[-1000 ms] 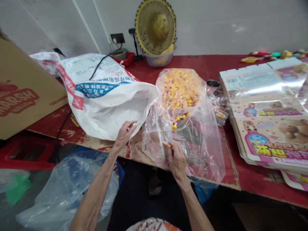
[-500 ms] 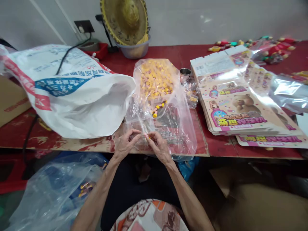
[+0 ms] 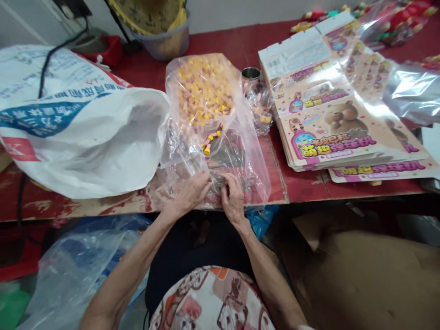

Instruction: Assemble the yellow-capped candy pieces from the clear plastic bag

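At the front edge of the table, my left hand (image 3: 192,191) and my right hand (image 3: 234,197) face each other over clear, shiny plastic. The fingers of both hands are bent and drawn together at the plastic; what they pinch, if anything, is too small to make out. Just beyond lies a see-through plastic bag (image 3: 252,158), with a few loose yellow-ended pieces (image 3: 207,145) near its mouth. Its far part is filled with many small yellow and pink pieces (image 3: 202,87).
On the left a large white woven sack (image 3: 137,137) gapes open. Stacked printed cards (image 3: 330,123) lie on the right, beside a metal cup (image 3: 250,74) and a small bag of pieces (image 3: 261,112). A tub (image 3: 168,39) stands behind. Cardboard (image 3: 371,275) is below at right.
The view has shifted, so the table things sit higher and further left. My hands have moved forward over the plastic; the small piece earlier seen at my right fingertips no longer shows.
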Available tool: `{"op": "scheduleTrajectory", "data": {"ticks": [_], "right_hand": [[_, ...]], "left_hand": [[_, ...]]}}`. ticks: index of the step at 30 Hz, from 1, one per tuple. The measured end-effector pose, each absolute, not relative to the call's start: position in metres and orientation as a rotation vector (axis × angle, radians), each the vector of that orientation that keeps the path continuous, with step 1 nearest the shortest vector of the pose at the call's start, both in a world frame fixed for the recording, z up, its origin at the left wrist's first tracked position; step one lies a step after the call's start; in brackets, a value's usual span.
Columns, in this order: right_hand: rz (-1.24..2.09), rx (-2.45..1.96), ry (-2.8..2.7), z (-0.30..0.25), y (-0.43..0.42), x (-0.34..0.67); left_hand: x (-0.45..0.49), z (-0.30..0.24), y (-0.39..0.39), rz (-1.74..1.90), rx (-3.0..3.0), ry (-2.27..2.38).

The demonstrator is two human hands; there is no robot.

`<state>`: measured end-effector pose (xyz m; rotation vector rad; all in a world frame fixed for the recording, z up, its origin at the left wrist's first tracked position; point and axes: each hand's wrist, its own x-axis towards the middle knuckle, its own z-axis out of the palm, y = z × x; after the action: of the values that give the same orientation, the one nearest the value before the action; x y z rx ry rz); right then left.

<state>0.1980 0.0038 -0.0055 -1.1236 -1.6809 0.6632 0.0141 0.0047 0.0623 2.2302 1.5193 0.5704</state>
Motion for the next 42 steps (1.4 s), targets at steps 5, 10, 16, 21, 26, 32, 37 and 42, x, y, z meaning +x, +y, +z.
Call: {"op": "scheduleTrajectory", "data": {"ticks": [5,10,16,21,26,32,37,42], "right_hand": [[0.61,-1.124,-1.739,-0.009,-0.003,0.191],[0.712,-1.193,-1.765,-0.001,0.002,0.193],[0.695,-1.253,-2.02,0.027,0.066,0.165],[0.547,-1.519,-2.265,0.039,0.113,0.126],[0.596,-1.494,-2.194,0.03,0.121,0.125],[0.62,-1.152,-1.923,0.028,0.088,0.148],[0.612,-1.036,-1.873,0.011,0.039,0.149],[0.564,-1.082,-2.037,-0.006,0.022,0.147]], "left_hand": [[-0.009,0.068,-0.004,0.794,1.945,1.696],[-0.003,0.062,-0.017,0.646,2.122,1.949],[-0.018,0.061,-0.01,0.919,1.836,1.756],[-0.025,0.058,-0.021,1.196,1.44,1.805],[-0.017,0.041,-0.023,1.01,1.932,1.928],[-0.023,0.046,-0.012,0.833,1.981,1.809],[-0.022,0.05,-0.017,1.093,1.659,1.961],[-0.021,0.04,-0.017,1.048,1.73,1.952]]}}
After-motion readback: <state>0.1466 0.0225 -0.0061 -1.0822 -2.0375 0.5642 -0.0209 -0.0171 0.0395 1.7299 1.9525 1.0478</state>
